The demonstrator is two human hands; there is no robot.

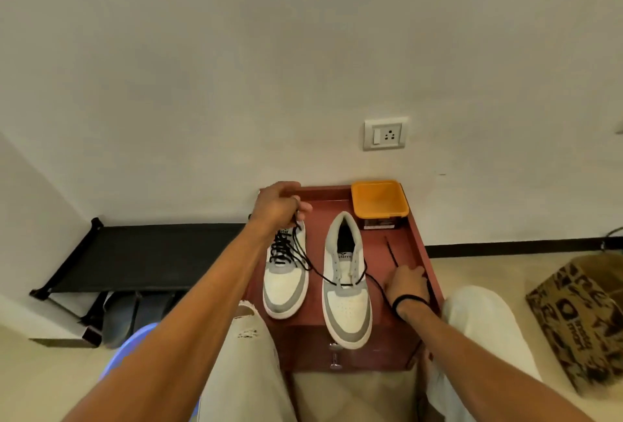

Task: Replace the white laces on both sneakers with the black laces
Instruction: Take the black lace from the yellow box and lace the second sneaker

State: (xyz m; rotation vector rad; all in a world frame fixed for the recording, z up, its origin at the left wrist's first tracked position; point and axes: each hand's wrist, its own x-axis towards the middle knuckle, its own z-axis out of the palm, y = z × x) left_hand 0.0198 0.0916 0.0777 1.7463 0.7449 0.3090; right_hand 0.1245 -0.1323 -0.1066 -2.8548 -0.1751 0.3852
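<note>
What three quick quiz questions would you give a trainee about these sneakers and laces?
1. True or false: the left-side sneaker already has black lacing up its front.
2. Pick one: the fingers of the left hand hold A) the orange box, B) the black lace, C) a white lace.
3. Fill in: on the right-side sneaker, the black lace runs only through the ____ pair of eyelets.

Key: 1 true; 2 B; 3 lowest.
</note>
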